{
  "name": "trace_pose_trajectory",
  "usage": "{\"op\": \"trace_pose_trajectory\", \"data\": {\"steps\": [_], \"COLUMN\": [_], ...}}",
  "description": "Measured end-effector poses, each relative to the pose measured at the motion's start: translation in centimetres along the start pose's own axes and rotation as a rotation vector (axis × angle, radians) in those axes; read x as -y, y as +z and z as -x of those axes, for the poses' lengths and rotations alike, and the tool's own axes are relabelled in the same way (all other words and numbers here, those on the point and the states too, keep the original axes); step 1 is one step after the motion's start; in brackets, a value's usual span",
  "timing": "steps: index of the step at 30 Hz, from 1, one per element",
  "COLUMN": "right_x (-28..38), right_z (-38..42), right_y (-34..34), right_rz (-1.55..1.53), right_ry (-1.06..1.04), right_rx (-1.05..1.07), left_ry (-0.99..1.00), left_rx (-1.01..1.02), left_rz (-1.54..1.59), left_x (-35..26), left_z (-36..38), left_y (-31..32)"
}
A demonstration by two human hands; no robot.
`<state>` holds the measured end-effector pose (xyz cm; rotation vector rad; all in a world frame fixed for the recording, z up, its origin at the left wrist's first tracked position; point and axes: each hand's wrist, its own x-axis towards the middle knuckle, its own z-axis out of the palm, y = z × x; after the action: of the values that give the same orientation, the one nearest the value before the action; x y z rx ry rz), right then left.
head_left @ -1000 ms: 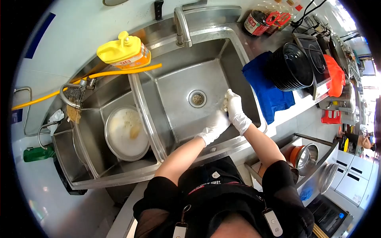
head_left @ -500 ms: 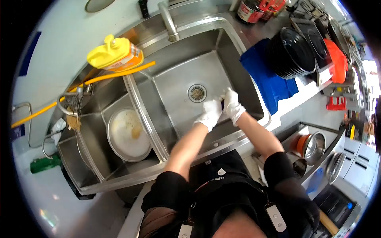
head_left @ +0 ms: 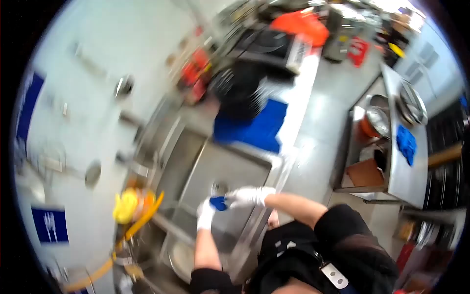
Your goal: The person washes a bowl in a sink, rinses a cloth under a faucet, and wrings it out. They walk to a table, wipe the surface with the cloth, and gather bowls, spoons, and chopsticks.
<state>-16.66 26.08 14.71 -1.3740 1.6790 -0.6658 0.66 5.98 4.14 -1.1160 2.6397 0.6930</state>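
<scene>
Both hands wear white gloves and meet over the large steel sink, near its drain. A small blue thing, blurred, sits between them. My left hand has its fingers closed at the left side of it. My right hand reaches in from the right, and its fingers press together at the blue thing's right edge. What the blue thing is cannot be made out.
A blue cloth lies beyond the sink, with stacked black bowls on it. The yellow jug and yellow hose are at the left. A steel table with pans stands at the right.
The view has turned to the right and blurred. A blue thing now shows between my hands, where only a small dark spot showed before. The hands stay close together over the sink.
</scene>
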Motion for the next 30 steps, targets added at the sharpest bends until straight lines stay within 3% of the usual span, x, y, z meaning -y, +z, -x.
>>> {"op": "trace_pose_trajectory", "data": {"steps": [1,2,3,5,7,10,13,15,17,19,20,21,25,29,30], "right_x": [-0.7,-0.7,-0.7,-2.2,-3.7,-4.2,-2.8,-2.2,-4.8,-5.7,-4.4,-3.1,-5.0,-7.0,-7.7], "right_z": [1.5,4.5,7.9,14.8,22.9,36.6,48.4,55.9,63.0,70.9,74.6,78.3,89.7,97.8,99.7], "right_y": [0.6,-1.2,-2.9,-4.3,-4.1,-1.8,4.3,8.9,15.3,20.4,21.7,22.9,29.3,29.8,29.9], "right_rz": [0.038,0.123,0.208,-0.041,-0.315,-1.112,-1.250,-1.266,-1.588,-1.315,-1.388,-1.457,-1.312,-1.245,-1.213], "right_ry": [0.020,0.009,0.002,0.143,0.182,0.143,0.129,0.203,-0.108,0.065,0.059,0.055,-0.072,-0.036,-0.030], "right_rx": [-0.147,-0.158,-0.159,-0.382,-0.630,-0.726,-0.963,-1.096,-1.400,-1.721,-1.830,-1.937,-2.218,-2.399,-2.383], "left_ry": [-0.002,0.068,-0.089,0.231,0.377,0.631,0.894,1.166,0.966,0.798,0.800,0.838,0.175,0.061,-0.087], "left_rx": [0.110,0.071,0.048,-0.005,0.140,0.319,0.618,0.686,0.915,1.133,1.230,1.157,1.460,1.799,1.909], "left_rz": [-0.212,-0.288,-0.259,0.307,0.688,0.603,0.545,0.450,0.519,0.585,0.624,0.654,0.836,0.714,0.664], "left_x": [-2.8,-4.8,-8.3,-10.2,-18.3,-29.4,-43.2,-49.6,-55.5,-60.2,-62.7,-64.9,-74.7,-81.5,-83.4], "left_z": [0.8,1.4,2.6,4.2,7.8,13.3,24.8,32.5,40.0,46.3,49.5,52.4,62.1,68.1,69.9], "left_y": [-1.7,-2.4,-4.2,-5.7,-6.8,-3.0,4.5,10.9,16.8,22.2,23.9,26.1,30.5,39.9,42.0]}}
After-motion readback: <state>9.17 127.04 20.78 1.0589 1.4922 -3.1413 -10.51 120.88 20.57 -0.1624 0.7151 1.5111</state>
